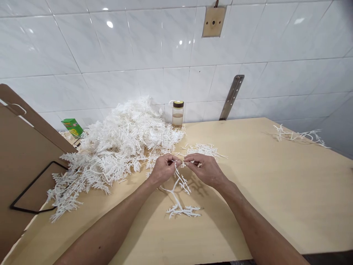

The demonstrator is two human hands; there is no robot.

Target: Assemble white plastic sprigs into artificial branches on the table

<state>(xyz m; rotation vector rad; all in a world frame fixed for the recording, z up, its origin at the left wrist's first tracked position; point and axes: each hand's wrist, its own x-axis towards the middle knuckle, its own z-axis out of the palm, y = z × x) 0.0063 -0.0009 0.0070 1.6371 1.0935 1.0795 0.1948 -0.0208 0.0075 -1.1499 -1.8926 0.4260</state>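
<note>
Both my hands meet over the middle of the table, fingertips almost touching. My left hand [163, 168] is closed in a pinch on a white plastic branch [176, 198], whose forked twigs hang down toward the tabletop. Thumb and fingers of my right hand [205, 167] are pinched together beside the branch's upper end, at a small white tip; what exactly lies between them is too small to make out. Just behind my hands is a low heap of loose white twig pieces [204, 149]. To the left rises a large pile of white branching sprigs [129, 129].
A lidded jar of pale liquid [177, 117] stands near the tiled wall. At far left are a green box [72, 127] and a brown board [30, 158] with a black wire frame [24, 208]. More white branches [299, 135] lie at the table's right edge. A metal bracket [232, 97] leans at the back.
</note>
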